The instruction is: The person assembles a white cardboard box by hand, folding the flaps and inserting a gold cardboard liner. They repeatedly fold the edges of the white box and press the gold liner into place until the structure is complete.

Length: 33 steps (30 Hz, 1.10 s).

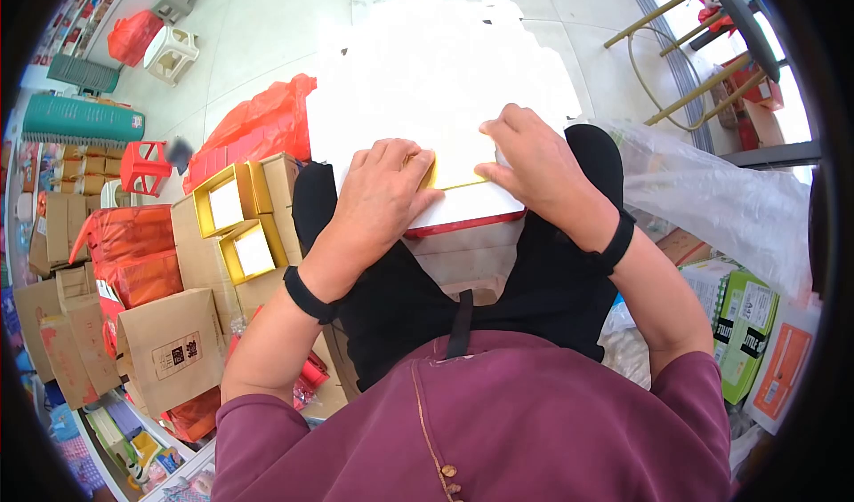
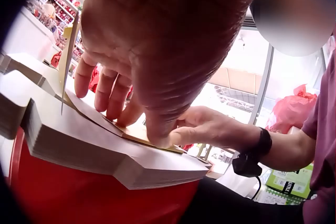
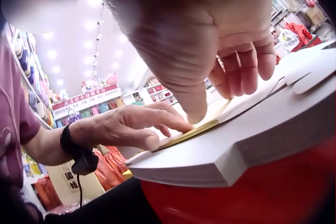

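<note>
A stack of white die-cut card sheets (image 2: 89,134) lies over a red support (image 2: 100,187), with a gold-edged card (image 3: 189,136) on top. In the head view my left hand (image 1: 382,191) touches this card's left part, fingers bent, thumb towards my body. My right hand (image 1: 543,168) rests at its right part, index finger and thumb apart. The left wrist view shows the left fingertips and thumb down on the card, and a thin flap (image 2: 69,58) standing upright beyond. In the right wrist view the right thumb touches the gold edge; the undersides of the fingertips are partly hidden.
Two gold-edged boxes (image 1: 222,201) sit on cardboard at the left, near red plastic bags (image 1: 258,133) and a brown carton (image 1: 173,351). Clear plastic sheeting (image 1: 712,195) and a green package (image 1: 747,333) are at the right. A tall stool (image 1: 747,31) stands at the upper right.
</note>
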### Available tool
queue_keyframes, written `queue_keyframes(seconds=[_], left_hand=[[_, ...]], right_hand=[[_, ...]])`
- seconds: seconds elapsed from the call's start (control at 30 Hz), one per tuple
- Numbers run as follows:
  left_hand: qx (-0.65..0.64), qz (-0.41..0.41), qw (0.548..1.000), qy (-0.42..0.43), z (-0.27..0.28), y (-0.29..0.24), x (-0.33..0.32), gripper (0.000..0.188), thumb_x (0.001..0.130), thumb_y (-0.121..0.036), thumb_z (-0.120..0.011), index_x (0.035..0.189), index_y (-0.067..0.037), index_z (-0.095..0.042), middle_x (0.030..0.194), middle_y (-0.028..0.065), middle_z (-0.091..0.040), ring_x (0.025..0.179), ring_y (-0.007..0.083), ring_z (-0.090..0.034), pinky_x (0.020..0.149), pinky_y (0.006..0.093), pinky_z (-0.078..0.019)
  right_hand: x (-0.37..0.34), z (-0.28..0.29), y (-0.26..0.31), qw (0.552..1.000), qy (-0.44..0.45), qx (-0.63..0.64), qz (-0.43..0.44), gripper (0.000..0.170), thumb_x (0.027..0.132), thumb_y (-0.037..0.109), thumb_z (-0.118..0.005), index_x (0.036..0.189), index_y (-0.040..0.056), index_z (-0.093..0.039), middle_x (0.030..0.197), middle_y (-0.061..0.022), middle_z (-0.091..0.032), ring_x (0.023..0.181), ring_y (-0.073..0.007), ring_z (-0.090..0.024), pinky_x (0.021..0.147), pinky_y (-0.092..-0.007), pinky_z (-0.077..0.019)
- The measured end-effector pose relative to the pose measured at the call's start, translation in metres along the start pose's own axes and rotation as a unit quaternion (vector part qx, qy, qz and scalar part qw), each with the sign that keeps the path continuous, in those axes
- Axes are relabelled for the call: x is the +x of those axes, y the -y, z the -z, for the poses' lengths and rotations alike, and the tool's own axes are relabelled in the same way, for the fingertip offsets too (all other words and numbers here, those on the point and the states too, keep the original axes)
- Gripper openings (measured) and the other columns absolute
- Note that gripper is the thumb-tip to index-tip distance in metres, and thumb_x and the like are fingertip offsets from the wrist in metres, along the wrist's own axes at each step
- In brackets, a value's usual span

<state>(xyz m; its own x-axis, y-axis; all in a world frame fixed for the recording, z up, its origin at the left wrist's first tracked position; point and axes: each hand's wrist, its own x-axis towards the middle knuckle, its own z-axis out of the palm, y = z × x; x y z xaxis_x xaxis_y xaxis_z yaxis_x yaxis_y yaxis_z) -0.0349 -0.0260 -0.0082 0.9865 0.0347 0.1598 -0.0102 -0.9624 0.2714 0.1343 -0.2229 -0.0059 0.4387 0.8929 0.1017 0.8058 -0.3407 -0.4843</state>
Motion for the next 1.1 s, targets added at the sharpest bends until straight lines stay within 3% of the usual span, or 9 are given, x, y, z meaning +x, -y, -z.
queue_keyframes(seconds=[0.13,0.23,0.33,0.53,0.63,0.73,0.93,1.03,1.1], left_hand=[[0.007,-0.014,1.0,0.001,-0.002,0.002,0.0,0.047,0.09,-0.023,-0.082,0.131,-0.006,-0.069,0.123,0.0106,-0.068,0.118,0.0306,-0.063,0.1,0.0442,-0.0501],[0.011,-0.051,0.999,0.004,-0.001,0.005,0.002,0.048,0.091,-0.025,-0.082,0.132,-0.004,-0.068,0.118,0.0114,-0.07,0.116,0.0311,-0.065,0.101,0.044,-0.0513],[0.013,-0.077,0.997,-0.022,-0.003,0.009,-0.001,0.051,0.091,-0.024,-0.081,0.135,-0.003,-0.066,0.116,0.0119,-0.071,0.114,0.0322,-0.067,0.102,0.0443,-0.0521],[-0.033,-0.055,0.997,-0.034,0.002,0.017,-0.002,0.051,0.094,-0.01,-0.075,0.143,-0.005,-0.061,0.115,0.0136,-0.071,0.109,0.0325,-0.069,0.099,0.0447,-0.0537],[-0.067,-0.014,0.997,-0.024,-0.004,0.026,0.003,0.049,0.097,-0.006,-0.072,0.144,-0.005,-0.06,0.112,0.0155,-0.071,0.104,0.0337,-0.069,0.093,0.0438,-0.0559],[-0.106,0.099,0.989,-0.009,-0.003,0.026,0.011,0.047,0.098,-0.008,-0.072,0.144,-0.003,-0.06,0.111,0.0172,-0.069,0.1,0.0355,-0.07,0.089,0.0434,-0.0571],[-0.032,0.172,0.985,0.013,-0.003,0.024,0.03,0.04,0.102,-0.015,-0.069,0.14,-0.005,-0.061,0.128,0.0162,-0.064,0.113,0.0342,-0.066,0.093,0.0454,-0.055],[0.081,0.101,0.99,-0.049,-0.014,0.024,0.027,0.04,0.1,-0.012,-0.069,0.139,-0.007,-0.062,0.134,0.0144,-0.061,0.12,0.0329,-0.063,0.097,0.0458,-0.0531],[0.108,0.056,0.991,-0.055,-0.016,0.02,0.025,0.042,0.097,-0.01,-0.069,0.138,-0.007,-0.063,0.131,0.0141,-0.062,0.121,0.033,-0.063,0.098,0.0454,-0.0524]], right_hand=[[-0.009,-0.004,-0.002,0.989,-0.066,-0.063,0.115,0.056,0.082,0.023,-0.088,0.13,0.0025,-0.067,0.125,-0.0122,-0.067,0.125,-0.0293,-0.059,0.11,-0.0424,-0.0468],[-0.014,-0.006,-0.002,0.988,-0.037,-0.054,0.142,0.053,0.083,0.022,-0.088,0.128,0.0016,-0.068,0.124,-0.0117,-0.067,0.123,-0.0292,-0.061,0.111,-0.0416,-0.0461],[-0.011,-0.008,-0.006,0.983,-0.042,-0.071,0.166,0.048,0.085,0.019,-0.085,0.125,0.0005,-0.068,0.119,-0.012,-0.069,0.12,-0.0292,-0.063,0.109,-0.0413,-0.048],[-0.005,-0.013,-0.011,0.968,-0.1,-0.13,0.191,0.033,0.089,0.01,-0.076,0.12,0.0009,-0.07,0.1,-0.013,-0.072,0.101,-0.0288,-0.07,0.099,-0.0415,-0.0534],[0.003,-0.008,-0.014,0.987,-0.06,-0.082,0.121,0.025,0.093,0.01,-0.072,0.116,0.0012,-0.072,0.097,-0.014,-0.073,0.099,-0.0302,-0.071,0.093,-0.0432,-0.0544],[0.022,-0.004,-0.005,0.999,-0.037,-0.015,0.0,0.016,0.096,0.01,-0.07,0.11,0.0021,-0.073,0.094,-0.0131,-0.072,0.097,-0.0315,-0.07,0.089,-0.0451,-0.0546],[0.041,-0.006,-0.01,0.992,-0.023,-0.121,-0.011,0.01,0.098,0.013,-0.071,0.103,0.0046,-0.072,0.11,-0.0169,-0.07,0.104,-0.0326,-0.069,0.089,-0.0462,-0.0545],[0.041,-0.011,-0.008,0.984,-0.029,-0.176,-0.006,0.017,0.095,0.012,-0.069,0.11,0.0027,-0.071,0.123,-0.0193,-0.068,0.113,-0.0332,-0.066,0.095,-0.0452,-0.0539],[0.032,-0.021,-0.008,0.969,-0.124,-0.189,0.104,0.026,0.093,0.01,-0.066,0.116,-0.0008,-0.068,0.125,-0.0197,-0.067,0.116,-0.0334,-0.064,0.1,-0.0452,-0.0528]])
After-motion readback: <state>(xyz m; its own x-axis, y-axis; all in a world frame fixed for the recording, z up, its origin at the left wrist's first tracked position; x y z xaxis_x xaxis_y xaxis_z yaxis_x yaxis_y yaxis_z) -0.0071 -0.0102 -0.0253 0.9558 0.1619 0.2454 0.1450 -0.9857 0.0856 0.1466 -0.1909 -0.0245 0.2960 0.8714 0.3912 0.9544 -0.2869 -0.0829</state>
